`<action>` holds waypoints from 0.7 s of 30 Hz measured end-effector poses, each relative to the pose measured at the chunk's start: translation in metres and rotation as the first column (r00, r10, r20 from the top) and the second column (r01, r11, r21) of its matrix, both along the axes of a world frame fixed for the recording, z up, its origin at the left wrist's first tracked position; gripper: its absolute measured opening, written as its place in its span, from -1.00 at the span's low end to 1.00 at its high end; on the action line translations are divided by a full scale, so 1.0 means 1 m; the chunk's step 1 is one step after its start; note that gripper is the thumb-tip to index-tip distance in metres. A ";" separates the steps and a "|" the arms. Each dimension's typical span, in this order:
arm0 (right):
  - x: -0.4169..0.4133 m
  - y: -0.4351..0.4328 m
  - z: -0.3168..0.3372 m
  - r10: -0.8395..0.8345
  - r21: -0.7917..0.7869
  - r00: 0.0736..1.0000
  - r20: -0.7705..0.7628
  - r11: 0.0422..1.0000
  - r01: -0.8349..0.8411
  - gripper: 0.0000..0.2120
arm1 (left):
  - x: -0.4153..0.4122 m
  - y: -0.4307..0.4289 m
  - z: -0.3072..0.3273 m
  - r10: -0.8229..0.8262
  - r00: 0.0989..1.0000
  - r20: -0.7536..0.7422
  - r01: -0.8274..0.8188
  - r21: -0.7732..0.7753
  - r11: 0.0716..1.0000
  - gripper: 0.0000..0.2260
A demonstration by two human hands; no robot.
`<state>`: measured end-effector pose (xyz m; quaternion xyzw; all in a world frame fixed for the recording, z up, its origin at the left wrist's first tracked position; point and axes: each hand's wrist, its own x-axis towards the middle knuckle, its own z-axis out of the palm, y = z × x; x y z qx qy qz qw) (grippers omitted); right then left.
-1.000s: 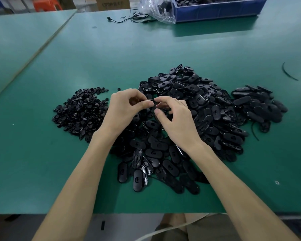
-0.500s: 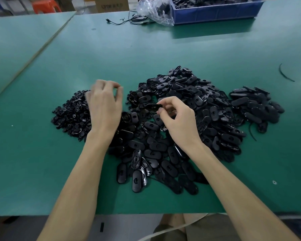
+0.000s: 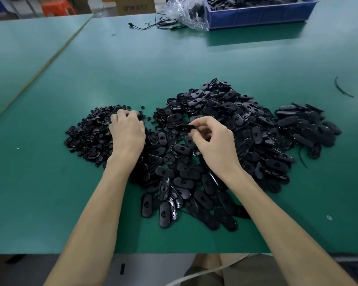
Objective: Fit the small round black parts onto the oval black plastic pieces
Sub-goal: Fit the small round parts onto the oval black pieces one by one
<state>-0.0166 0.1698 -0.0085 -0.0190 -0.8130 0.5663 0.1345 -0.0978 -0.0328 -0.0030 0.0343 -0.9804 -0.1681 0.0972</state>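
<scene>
Nearest the front edge, two bare forearms reach in over the green bench (image 3: 50,203), and between them we see the near fringe of a big heap of oval black pieces (image 3: 250,133) lying loose on the mat. A little farther in, the right hand (image 3: 215,145) holds one oval piece (image 3: 185,127) raised above that heap. Its thumb and fingers pinch the piece's right end, so the piece lies roughly level and points left. Beside it, the left hand (image 3: 127,133) rests palm down on the right edge of the pile of small round parts (image 3: 87,137). Its fingers curl down into the parts, and we cannot tell whether they grasp one. The two hands are apart. Just right of the big heap sits a smaller heap of ovals (image 3: 306,126). Beyond it, a thin black strip (image 3: 343,89) lies alone on the mat. At the far edge we see a blue bin (image 3: 256,15) full of dark parts, a clear plastic bag (image 3: 186,13) against its left end, and a black cable (image 3: 153,24) beside the bag.
</scene>
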 end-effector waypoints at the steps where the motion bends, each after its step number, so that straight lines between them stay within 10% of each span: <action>1: 0.000 0.000 0.000 -0.001 0.001 1.000 0.000 1.000 0.001 -0.88 | 0.000 0.000 0.000 -0.002 1.000 -0.019 0.002 0.016 1.000 -0.70; 21: -0.001 0.002 0.000 -0.005 0.014 1.000 -0.004 1.000 0.005 -0.89 | 0.004 -0.004 0.007 0.086 0.961 -0.262 -0.060 0.108 0.992 -0.88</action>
